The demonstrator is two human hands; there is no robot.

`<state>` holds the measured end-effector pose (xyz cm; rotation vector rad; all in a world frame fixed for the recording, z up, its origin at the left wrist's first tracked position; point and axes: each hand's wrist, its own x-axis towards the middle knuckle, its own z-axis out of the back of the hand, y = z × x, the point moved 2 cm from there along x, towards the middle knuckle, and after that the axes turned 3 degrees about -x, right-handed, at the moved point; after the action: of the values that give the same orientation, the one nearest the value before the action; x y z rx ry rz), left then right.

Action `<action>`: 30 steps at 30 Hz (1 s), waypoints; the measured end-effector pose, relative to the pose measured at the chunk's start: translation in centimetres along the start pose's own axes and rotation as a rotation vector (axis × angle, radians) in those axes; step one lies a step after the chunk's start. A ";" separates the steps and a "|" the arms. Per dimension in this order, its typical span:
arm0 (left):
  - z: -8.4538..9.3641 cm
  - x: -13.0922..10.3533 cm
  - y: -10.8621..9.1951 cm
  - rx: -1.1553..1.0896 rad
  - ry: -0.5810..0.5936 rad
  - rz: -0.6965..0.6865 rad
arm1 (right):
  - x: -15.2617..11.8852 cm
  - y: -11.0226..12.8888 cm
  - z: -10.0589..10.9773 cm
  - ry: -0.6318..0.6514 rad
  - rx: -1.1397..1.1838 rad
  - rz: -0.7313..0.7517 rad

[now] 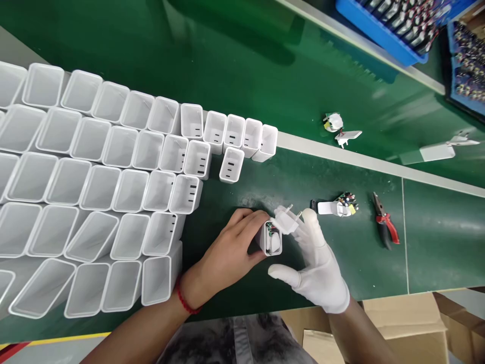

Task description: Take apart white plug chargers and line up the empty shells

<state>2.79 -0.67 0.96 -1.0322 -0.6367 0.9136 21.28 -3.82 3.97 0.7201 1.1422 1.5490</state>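
Observation:
My bare left hand (229, 250) is closed around a white rectangular casing (279, 246) near the bench's front edge. Inside its open top sit a green circuit board and a white part. In a white glove, my right hand (316, 268) is just right of the casing, thumb and fingers spread wide. A white cap with metal prongs (286, 221) is tilted above the casing's top, beside the gloved fingers, its outline slightly blurred. Whether the fingers touch it is unclear. Further right lie a white part with a circuit board and wires (335, 208) and red-handled pliers (386, 221).
Rows of upright, open white casings (125, 189) fill the left side of the green bench (364, 263). Small white parts (334, 122) lie at the back. A blue tray (382, 30) of components stands at upper right. Cardboard boxes (409, 313) are below the front edge.

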 end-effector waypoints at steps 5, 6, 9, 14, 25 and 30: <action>0.1 0.0 -0.2 0.017 -0.048 -0.047 | -0.6 0.0 -1.2 -0.152 0.185 -0.134; 0.1 0.0 -0.3 0.020 -0.084 -0.066 | -0.5 0.2 -1.6 -0.166 0.199 -0.170; -0.2 -0.2 -0.6 0.033 -0.216 -0.118 | -0.3 0.7 -2.4 -0.138 0.229 -0.227; -0.3 -0.7 -2.0 0.016 -0.332 -0.156 | 0.1 1.0 -2.7 -0.078 0.386 -0.279; 1.2 0.1 -2.8 -0.644 0.033 0.340 | 1.1 1.0 -1.1 0.053 0.228 -0.165; 0.3 -0.1 -2.6 -0.691 -0.029 0.375 | 0.8 0.9 -1.1 0.009 0.201 -0.146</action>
<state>3.40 -1.21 3.50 -1.8027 -0.8242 1.0574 19.73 -3.40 4.30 0.7446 1.3405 1.3295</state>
